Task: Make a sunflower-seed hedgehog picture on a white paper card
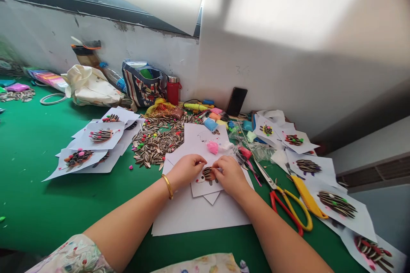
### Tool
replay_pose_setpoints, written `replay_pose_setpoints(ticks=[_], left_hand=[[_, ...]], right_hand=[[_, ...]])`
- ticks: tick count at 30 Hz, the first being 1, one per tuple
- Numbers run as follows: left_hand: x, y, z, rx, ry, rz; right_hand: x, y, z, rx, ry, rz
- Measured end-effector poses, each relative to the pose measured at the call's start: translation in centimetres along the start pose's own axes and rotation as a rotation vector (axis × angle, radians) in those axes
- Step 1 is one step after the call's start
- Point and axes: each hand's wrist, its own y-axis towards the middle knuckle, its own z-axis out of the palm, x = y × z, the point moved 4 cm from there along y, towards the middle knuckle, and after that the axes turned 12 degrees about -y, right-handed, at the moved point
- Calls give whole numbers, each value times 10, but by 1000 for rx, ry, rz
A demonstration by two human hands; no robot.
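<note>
Between my hands lies a small hedgehog figure (208,174), with striped sunflower seeds for spines, on a white paper card (199,191). My right hand (231,175) has its fingertips pinched together at the figure's right side, touching the seeds; whatever they hold is hidden. Just above the figure's left end, my left hand (187,169) is closed in a pinch, and I cannot make out anything in it. A lump of pink clay (212,147) sits on the paper behind the hands.
Loose sunflower seeds (160,140) are heaped at the back left. Finished hedgehog cards lie at left (101,135) and right (339,202). Scissors (288,207) and a yellow cutter (307,196) rest by my right arm. A phone (236,101) leans on the wall near a red flask (173,91).
</note>
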Motion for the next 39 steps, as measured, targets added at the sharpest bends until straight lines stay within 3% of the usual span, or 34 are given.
replay_pose_setpoints(ticks=[10,31,36,39], left_hand=[[3,1,1,9,25,30],[2,1,-1,17,44,-6],[-4,0,-4,-43,-196,-60],[-4,-3,-6,-81,-659,-273]], right_hand=[[3,1,0,-18,-86,-63],[6,1,-2,-9,-178,-54],[3,-4,-10,-76,-125,-74],[2,-5,-17,-140,-86,-68]])
